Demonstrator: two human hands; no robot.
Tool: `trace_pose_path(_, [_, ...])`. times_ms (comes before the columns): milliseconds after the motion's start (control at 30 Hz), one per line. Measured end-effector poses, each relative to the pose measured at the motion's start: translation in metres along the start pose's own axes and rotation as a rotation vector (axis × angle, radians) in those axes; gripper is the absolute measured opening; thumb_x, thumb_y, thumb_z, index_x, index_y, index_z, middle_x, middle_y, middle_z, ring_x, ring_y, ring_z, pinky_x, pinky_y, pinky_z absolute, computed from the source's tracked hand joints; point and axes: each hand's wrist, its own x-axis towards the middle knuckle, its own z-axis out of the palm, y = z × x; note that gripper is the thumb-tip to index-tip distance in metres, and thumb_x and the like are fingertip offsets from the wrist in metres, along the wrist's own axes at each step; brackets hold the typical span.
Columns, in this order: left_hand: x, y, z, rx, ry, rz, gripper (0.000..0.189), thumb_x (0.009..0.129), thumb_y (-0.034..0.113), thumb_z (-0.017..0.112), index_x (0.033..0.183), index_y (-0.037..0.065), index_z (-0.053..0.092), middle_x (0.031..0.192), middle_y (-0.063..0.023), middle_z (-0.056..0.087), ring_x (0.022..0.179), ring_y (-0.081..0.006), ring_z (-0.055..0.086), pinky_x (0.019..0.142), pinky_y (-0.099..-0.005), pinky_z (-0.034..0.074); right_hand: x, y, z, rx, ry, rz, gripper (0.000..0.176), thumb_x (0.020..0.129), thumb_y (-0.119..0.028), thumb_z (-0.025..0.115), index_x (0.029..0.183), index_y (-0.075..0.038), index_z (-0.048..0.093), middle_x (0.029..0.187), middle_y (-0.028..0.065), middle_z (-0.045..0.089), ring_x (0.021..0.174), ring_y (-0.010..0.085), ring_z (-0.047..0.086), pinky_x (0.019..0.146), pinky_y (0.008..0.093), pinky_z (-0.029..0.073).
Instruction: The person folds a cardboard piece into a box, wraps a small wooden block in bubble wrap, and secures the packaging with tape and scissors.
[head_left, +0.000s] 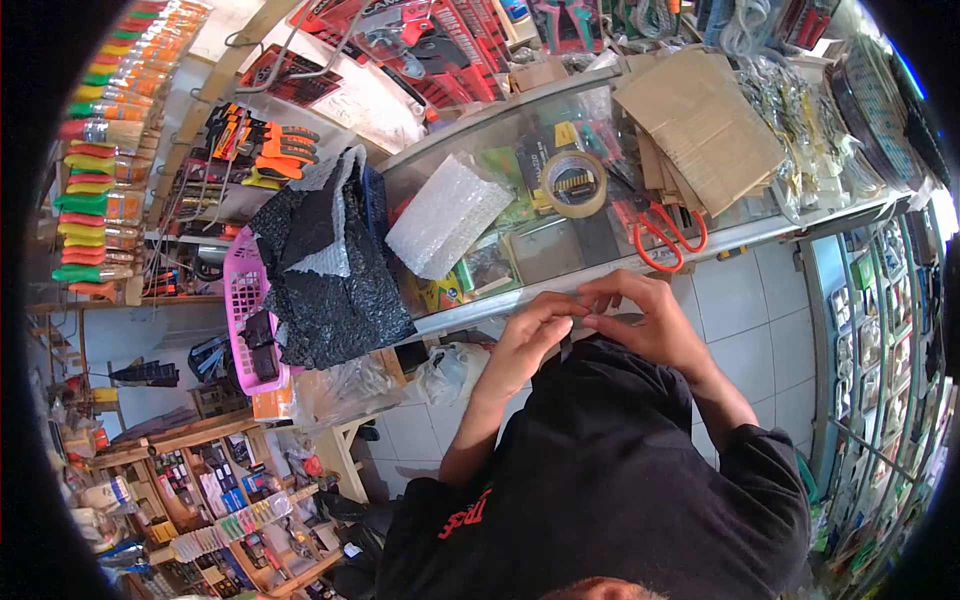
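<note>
My left hand (528, 342) and my right hand (645, 318) meet in front of my body, just at the near edge of the glass counter (540, 290). The fingertips of both are pinched together and touch or nearly touch. Whatever sits between them, if anything, is too small to make out. Beyond my hands on the glass lie a bubble-wrapped package (448, 215) and a roll of tape (573, 211). Scissors with orange handles (703, 240) stick out over the counter edge, close to my right hand.
Brown cardboard sheets (705, 125) lie on the counter at the right. Black bubble wrap (335, 280) drapes over a pink basket (240, 290) at the left. Paintbrushes (105, 200) hang at far left. A glass display rack (870, 340) stands at right, beyond the tiled floor (740, 310).
</note>
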Motion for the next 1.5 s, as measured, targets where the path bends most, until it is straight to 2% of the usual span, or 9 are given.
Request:
trace_pose_path(267, [-0.003,-0.010,-0.011,0.210,0.014,0.043,0.033,0.107,0.025,0.062,0.127,0.000,0.069,0.124,-0.0077,0.065,0.122,-0.0180,0.059,0.104,-0.0311,0.044,0.000,0.009,0.004,-0.006,0.049,0.069,0.022,0.089,-0.005,0.084,0.109,0.000,0.076,0.096,0.0098,0.079,0.089,0.0181,0.075,0.083,0.0333,0.058])
trace_pose_path(367, [-0.001,-0.005,-0.012,0.291,0.096,0.039,0.039,0.104,0.025,0.065,0.135,0.002,0.064,0.128,-0.0116,0.065,0.124,-0.0231,0.060,0.107,-0.0368,0.044,-0.003,0.010,0.005,0.003,0.070,0.083,0.019,0.089,-0.005,0.084,0.105,0.001,0.075,0.096,0.0090,0.078,0.091,0.0169,0.075,0.084,0.0330,0.058])
trace_pose_path(533, [0.020,0.013,-0.055,1.159,0.584,0.456,0.056,0.099,0.024,0.072,0.147,0.000,0.055,0.145,-0.0202,0.059,0.139,-0.0380,0.053,0.119,-0.0484,0.037,-0.003,0.017,0.000,-0.004,0.138,0.046,0.021,0.090,-0.004,0.082,0.108,0.002,0.073,0.098,0.0078,0.077,0.096,0.0165,0.074,0.088,0.0326,0.058])
trace_pose_path(733, [0.047,0.015,-0.129,1.615,0.657,0.329,0.063,0.101,0.028,0.069,0.155,0.002,0.050,0.163,-0.0236,0.044,0.149,-0.0450,0.042,0.121,-0.0536,0.034,-0.005,0.019,-0.001,0.041,0.103,0.066,0.024,0.092,-0.002,0.080,0.113,0.002,0.072,0.101,0.0088,0.078,0.097,0.0174,0.074,0.091,0.0326,0.057])
trace_pose_path(833, [0.053,0.005,-0.142,1.518,0.615,0.338,0.060,0.100,0.023,0.071,0.154,0.003,0.053,0.162,-0.0207,0.049,0.148,-0.0424,0.046,0.119,-0.0533,0.037,-0.008,0.021,0.000,0.048,0.082,0.078,0.024,0.092,-0.002,0.079,0.114,0.002,0.072,0.103,0.0090,0.078,0.099,0.0172,0.074,0.091,0.0331,0.057])
trace_pose_path(1033, [0.053,0.003,-0.141,1.392,0.716,0.402,0.040,0.092,0.012,0.077,0.131,0.001,0.073,0.134,-0.0188,0.072,0.128,-0.0391,0.065,0.108,-0.0480,0.048,-0.013,0.031,0.001,0.030,0.086,0.127,0.025,0.093,-0.005,0.079,0.116,0.000,0.073,0.104,0.0091,0.079,0.099,0.0182,0.074,0.091,0.0344,0.056])
trace_pose_path(1233, [0.056,-0.005,-0.137,1.376,0.786,0.583,0.025,0.086,0.006,0.080,0.111,0.001,0.080,0.115,-0.0134,0.079,0.109,-0.0322,0.072,0.096,-0.0452,0.052,-0.006,0.038,0.005,-0.004,0.024,0.121,0.027,0.095,-0.009,0.078,0.120,-0.003,0.072,0.101,0.0109,0.078,0.096,0.0206,0.074,0.090,0.0359,0.056])
trace_pose_path(1433, [0.056,0.015,-0.134,1.212,0.827,0.511,0.013,0.092,0.011,0.076,0.099,0.000,0.078,0.103,-0.0142,0.079,0.096,-0.0344,0.074,0.090,-0.0443,0.054,0.019,0.042,0.016,-0.060,-0.174,0.042,0.031,0.096,-0.014,0.077,0.125,-0.005,0.070,0.098,0.0129,0.075,0.093,0.0241,0.073,0.086,0.0386,0.055])
trace_pose_path(1500, [0.054,0.027,-0.135,1.182,0.797,0.430,0.020,0.100,0.019,0.070,0.104,0.000,0.073,0.105,-0.0194,0.078,0.098,-0.0409,0.073,0.086,-0.0477,0.055,0.031,0.046,0.021,-0.138,-0.229,-0.067,0.033,0.096,-0.016,0.077,0.126,-0.006,0.069,0.097,0.0148,0.074,0.090,0.0285,0.072,0.085,0.0403,0.055])
